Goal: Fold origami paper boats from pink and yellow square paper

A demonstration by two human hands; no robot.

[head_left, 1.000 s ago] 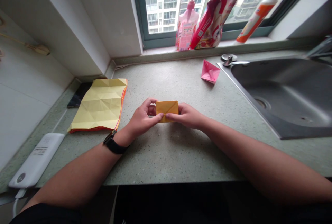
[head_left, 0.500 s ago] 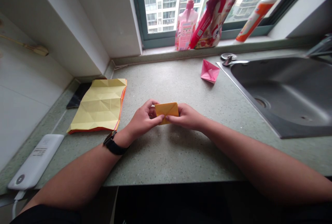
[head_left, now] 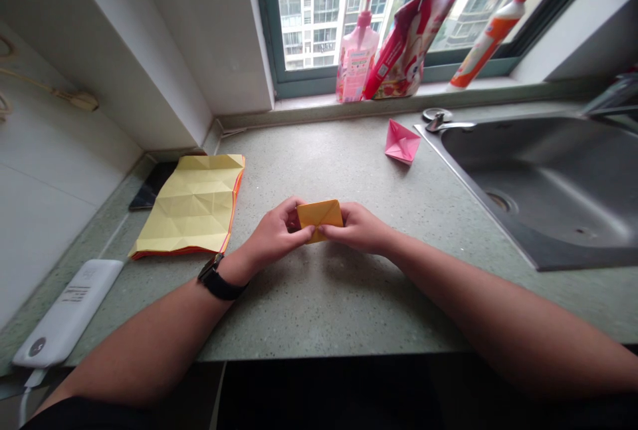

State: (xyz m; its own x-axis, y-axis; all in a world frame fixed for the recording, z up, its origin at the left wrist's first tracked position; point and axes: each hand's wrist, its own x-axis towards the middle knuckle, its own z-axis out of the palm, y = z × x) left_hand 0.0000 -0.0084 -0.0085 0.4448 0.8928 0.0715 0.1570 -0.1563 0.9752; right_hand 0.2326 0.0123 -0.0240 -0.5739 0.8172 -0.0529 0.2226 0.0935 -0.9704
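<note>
A small folded piece of orange-yellow paper (head_left: 321, 213) with diagonal creases is held just above the counter, its flat face towards me. My left hand (head_left: 279, 230) grips its left side, thumb on the front face and fingers curled behind. On the other side my right hand (head_left: 363, 229) pinches it the same way, and the two thumb tips nearly meet at its lower middle. The fingers behind the paper are mostly hidden. A black watch sits on my left wrist.
Creased yellow sheets (head_left: 192, 204) lie stacked at left, partly over a dark phone (head_left: 151, 185). Nearer is a white power bank (head_left: 70, 310) with a cable. A pink folded paper (head_left: 401, 142) stands by the steel sink (head_left: 528, 254). A pump bottle (head_left: 357, 61) stands on the sill.
The whole view has shifted slightly. Both hands keep their hold on the folded paper, which looks slightly more tilted; nothing else has visibly moved.
</note>
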